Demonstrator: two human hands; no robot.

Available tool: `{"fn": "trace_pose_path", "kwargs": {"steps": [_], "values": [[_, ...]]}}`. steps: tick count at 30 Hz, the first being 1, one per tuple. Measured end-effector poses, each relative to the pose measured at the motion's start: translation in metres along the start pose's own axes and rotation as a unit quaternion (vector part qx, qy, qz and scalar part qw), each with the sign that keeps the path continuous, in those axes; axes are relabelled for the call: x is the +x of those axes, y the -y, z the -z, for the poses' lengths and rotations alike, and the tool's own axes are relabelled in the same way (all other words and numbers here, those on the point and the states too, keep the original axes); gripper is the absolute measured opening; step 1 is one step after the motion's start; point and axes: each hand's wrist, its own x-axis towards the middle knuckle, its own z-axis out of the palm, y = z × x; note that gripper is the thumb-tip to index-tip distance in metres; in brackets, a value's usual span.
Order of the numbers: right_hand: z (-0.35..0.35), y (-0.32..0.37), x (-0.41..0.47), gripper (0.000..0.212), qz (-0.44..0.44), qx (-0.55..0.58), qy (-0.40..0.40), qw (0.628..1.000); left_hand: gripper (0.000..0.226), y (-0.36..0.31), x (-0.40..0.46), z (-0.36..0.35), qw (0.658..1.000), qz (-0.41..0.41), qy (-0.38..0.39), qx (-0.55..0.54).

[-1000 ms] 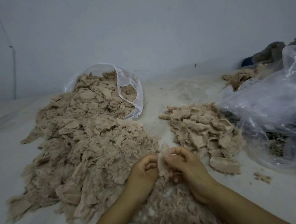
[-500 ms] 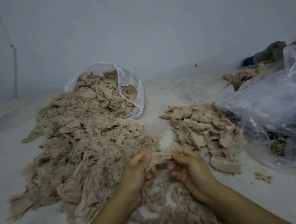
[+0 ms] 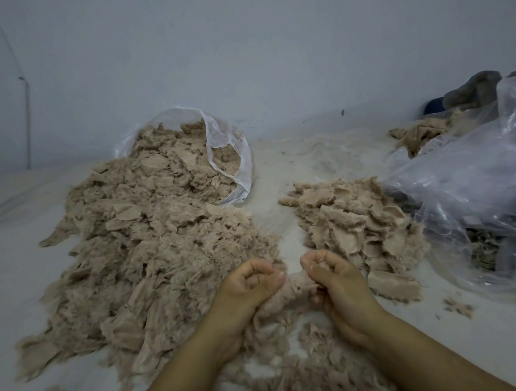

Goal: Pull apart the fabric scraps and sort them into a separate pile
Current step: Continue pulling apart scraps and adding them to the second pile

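Surface: pale sheet-covered floor (image 3: 280, 174) against a plain wall; bare strip runs up the frame's centre.
Hands: left hand (image 3: 249, 283) and right hand (image 3: 330, 275), both curled, pinching one scrap (image 3: 296, 281) stretched between them, low centre.
Piles: unsorted heap (image 3: 148, 247) at left, spilling from a clear bag (image 3: 230, 153); sorted pile (image 3: 357, 223) at right.
Risk: scrap may tear unevenly; loose fluff could drift into either pile.
Room: narrow gap between piles; crumpled plastic (image 3: 476, 180) crowds the right edge, contents probably more scraps.
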Motion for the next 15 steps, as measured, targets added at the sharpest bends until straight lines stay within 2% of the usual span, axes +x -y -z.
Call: {"fn": "trace_pose_path", "kwargs": {"steps": [2, 5, 8, 9, 11, 15], "values": [[0.001, 0.001, 0.001, 0.011, 0.003, 0.021, -0.006, 1.000, 0.030, -0.001, 0.000, 0.003, 0.998, 0.033, 0.026, -0.038], [-0.001, 0.003, 0.000, 0.049, -0.001, 0.076, 0.023, 0.997, 0.034, 0.000, 0.002, 0.004, 0.997, 0.041, 0.009, -0.062], [-0.003, 0.003, -0.006, 0.079, -0.021, 0.013, 0.055, 0.998, 0.033, 0.003, 0.004, 0.003, 0.995, 0.017, -0.025, -0.090], [-0.004, 0.002, -0.008, 0.081, -0.024, -0.035, 0.060, 0.997, 0.032, 0.003, 0.004, 0.003, 0.995, 0.012, -0.029, -0.098], [-0.006, -0.003, -0.010, 0.070, -0.009, -0.108, 0.058, 0.992, 0.033, 0.005, 0.005, 0.003, 0.995, 0.006, -0.029, -0.100], [-0.006, -0.004, -0.008, 0.042, 0.026, -0.128, 0.025, 0.991, 0.031, 0.005, 0.004, 0.003, 0.996, 0.008, -0.041, -0.078]]}}
